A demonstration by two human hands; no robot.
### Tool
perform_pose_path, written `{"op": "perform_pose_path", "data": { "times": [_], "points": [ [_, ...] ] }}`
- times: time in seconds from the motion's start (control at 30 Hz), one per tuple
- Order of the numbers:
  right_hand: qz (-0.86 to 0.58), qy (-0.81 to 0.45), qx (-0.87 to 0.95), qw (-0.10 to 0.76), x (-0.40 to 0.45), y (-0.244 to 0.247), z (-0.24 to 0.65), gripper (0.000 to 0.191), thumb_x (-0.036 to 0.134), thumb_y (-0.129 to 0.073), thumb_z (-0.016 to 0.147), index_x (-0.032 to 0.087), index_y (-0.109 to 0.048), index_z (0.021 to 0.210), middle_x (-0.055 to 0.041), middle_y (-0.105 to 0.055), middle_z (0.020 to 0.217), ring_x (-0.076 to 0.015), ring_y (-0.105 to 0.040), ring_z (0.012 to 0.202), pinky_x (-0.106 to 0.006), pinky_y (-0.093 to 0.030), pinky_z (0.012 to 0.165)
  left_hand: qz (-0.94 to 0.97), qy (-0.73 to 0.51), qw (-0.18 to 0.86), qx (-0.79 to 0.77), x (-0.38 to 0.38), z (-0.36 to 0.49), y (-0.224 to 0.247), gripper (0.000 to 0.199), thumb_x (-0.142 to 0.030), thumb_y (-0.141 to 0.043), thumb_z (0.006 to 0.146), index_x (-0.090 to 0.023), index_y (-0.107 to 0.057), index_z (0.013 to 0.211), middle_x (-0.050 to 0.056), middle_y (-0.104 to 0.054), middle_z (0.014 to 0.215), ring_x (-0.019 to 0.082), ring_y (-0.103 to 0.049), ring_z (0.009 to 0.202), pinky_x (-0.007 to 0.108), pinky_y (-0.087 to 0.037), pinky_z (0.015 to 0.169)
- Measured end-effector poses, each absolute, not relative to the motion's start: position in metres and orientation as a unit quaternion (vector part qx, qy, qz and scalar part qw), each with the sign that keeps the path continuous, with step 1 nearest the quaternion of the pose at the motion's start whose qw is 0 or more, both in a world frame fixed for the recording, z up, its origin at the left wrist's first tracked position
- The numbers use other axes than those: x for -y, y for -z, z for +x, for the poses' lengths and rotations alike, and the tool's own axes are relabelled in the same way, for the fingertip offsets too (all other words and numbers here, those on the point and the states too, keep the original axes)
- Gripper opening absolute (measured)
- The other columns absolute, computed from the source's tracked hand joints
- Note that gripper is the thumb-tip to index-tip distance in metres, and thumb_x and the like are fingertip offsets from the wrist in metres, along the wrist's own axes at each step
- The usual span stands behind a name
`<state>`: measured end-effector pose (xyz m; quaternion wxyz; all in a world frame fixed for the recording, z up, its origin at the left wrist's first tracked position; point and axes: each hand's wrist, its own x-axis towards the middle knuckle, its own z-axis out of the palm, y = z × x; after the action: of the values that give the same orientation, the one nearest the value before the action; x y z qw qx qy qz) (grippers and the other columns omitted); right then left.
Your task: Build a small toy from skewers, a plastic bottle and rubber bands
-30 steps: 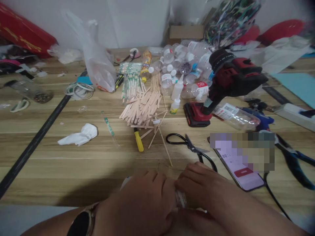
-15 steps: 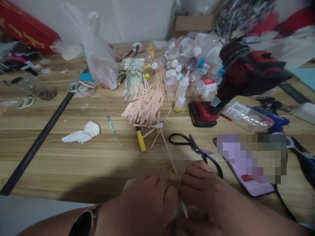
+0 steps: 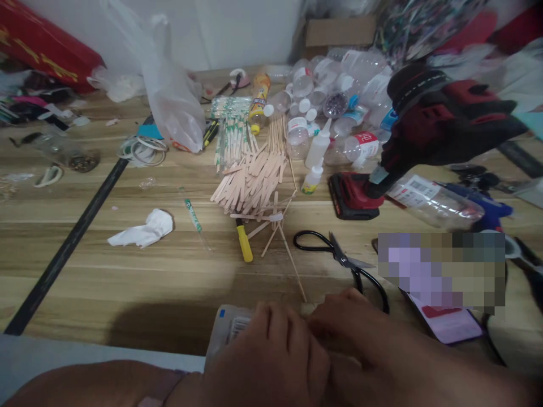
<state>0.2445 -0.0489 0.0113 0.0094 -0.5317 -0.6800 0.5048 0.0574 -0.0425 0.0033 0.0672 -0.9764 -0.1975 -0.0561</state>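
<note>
My left hand (image 3: 275, 356) is closed, knuckles up, at the bottom middle. A translucent plastic item with a barcode and a small blue mark (image 3: 224, 330) sticks out from behind it; its full shape is hidden. Against the left hand lies my right hand (image 3: 360, 330), fingers curled and blurred, so what they grip does not show. Just beyond the right hand are black-handled scissors (image 3: 343, 257), lying spread apart. A thin wooden stick (image 3: 292, 263) points toward the hands from a small joined stick frame. Left of it lies a yellow-handled tool (image 3: 244, 243).
Wooden craft sticks (image 3: 254, 178) are heaped mid-table. Behind stand clear plastic bottles (image 3: 356, 144) and a white squeeze bottle (image 3: 318, 147). A red and black power drill (image 3: 441, 118) stands at right, near a phone (image 3: 458, 325). Crumpled tissue (image 3: 146, 229) lies left.
My left hand has turned and shifted slightly right, and more of the barcoded plastic item shows behind it. My right hand has drawn slightly downward. The view has shifted a little.
</note>
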Motion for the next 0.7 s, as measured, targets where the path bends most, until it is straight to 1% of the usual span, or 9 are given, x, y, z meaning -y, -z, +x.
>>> {"op": "perform_pose_path", "data": {
  "times": [0.07,0.13,0.23,0.37,0.43,0.53,0.7],
  "points": [
    [-0.538,-0.528,0.657,-0.003,0.051,-0.01,0.245,0.024,0.02,-0.056,0.076,0.025,-0.074,0.091,-0.003,-0.073,0.088,-0.0245,-0.066,0.083,-0.034,-0.049,0.075,-0.974,0.068,0.098,0.192,0.046,0.057,-0.003,0.024,-0.01,-0.036,0.094,-0.016,-0.06,0.092,0.006,-0.078,0.087,0.023,-0.071,0.078,0.037,-0.051,0.066],
    [-0.541,-0.541,0.644,-0.005,0.055,-0.008,0.245,0.025,0.024,-0.056,0.08,0.027,-0.074,0.097,-0.0028,-0.074,0.092,-0.024,-0.067,0.083,-0.033,-0.051,0.074,-0.97,0.085,0.124,0.193,0.049,0.056,-0.002,0.027,-0.007,-0.035,0.094,-0.016,-0.06,0.091,0.004,-0.078,0.086,0.021,-0.071,0.077,0.036,-0.05,0.068],
    [-0.553,-0.544,0.632,-0.005,0.06,-0.006,0.245,0.025,0.03,-0.053,0.085,0.025,-0.074,0.098,-0.0051,-0.074,0.092,-0.0242,-0.067,0.083,-0.033,-0.052,0.074,-0.96,0.119,0.172,0.185,0.053,0.054,0.0,0.025,-0.005,-0.037,0.094,-0.016,-0.06,0.091,0.001,-0.078,0.083,0.018,-0.071,0.077,0.035,-0.048,0.073],
    [-0.563,-0.594,0.575,0.011,0.057,-0.006,0.243,0.029,0.033,-0.049,0.089,0.024,-0.074,0.101,-0.0055,-0.075,0.099,-0.0241,-0.068,0.093,-0.032,-0.053,0.085,-0.954,0.121,0.207,0.181,0.053,0.051,0.0,0.018,-0.009,-0.041,0.095,-0.018,-0.056,0.092,-0.002,-0.078,0.083,0.016,-0.07,0.079,0.033,-0.047,0.077],
    [-0.555,-0.613,0.563,0.011,0.052,-0.008,0.243,0.03,0.028,-0.048,0.088,0.023,-0.075,0.1,-0.0045,-0.075,0.1,-0.0229,-0.068,0.097,-0.031,-0.053,0.088,-0.955,0.108,0.209,0.182,0.053,0.049,-0.001,0.014,-0.011,-0.044,0.095,-0.018,-0.056,0.092,-0.003,-0.078,0.085,0.016,-0.07,0.08,0.032,-0.048,0.076],
    [-0.536,-0.641,0.549,0.015,0.048,-0.011,0.242,0.03,0.018,-0.047,0.083,0.022,-0.076,0.094,-0.0039,-0.076,0.094,-0.0217,-0.07,0.094,-0.03,-0.054,0.087,-0.955,0.103,0.214,0.179,0.054,0.045,-0.003,0.013,-0.012,-0.046,0.095,-0.019,-0.057,0.093,-0.003,-0.078,0.085,0.015,-0.07,0.079,0.03,-0.05,0.074],
    [-0.53,-0.638,0.551,0.092,0.057,-0.007,0.244,0.038,0.01,-0.043,0.084,0.028,-0.075,0.094,-0.0008,-0.077,0.093,-0.0203,-0.072,0.093,-0.029,-0.057,0.083,-0.955,0.124,0.198,0.182,0.057,0.044,0.003,0.024,-0.004,-0.036,0.097,-0.019,-0.056,0.095,-0.001,-0.078,0.082,0.016,-0.072,0.078,0.031,-0.052,0.071]
  ]
}}
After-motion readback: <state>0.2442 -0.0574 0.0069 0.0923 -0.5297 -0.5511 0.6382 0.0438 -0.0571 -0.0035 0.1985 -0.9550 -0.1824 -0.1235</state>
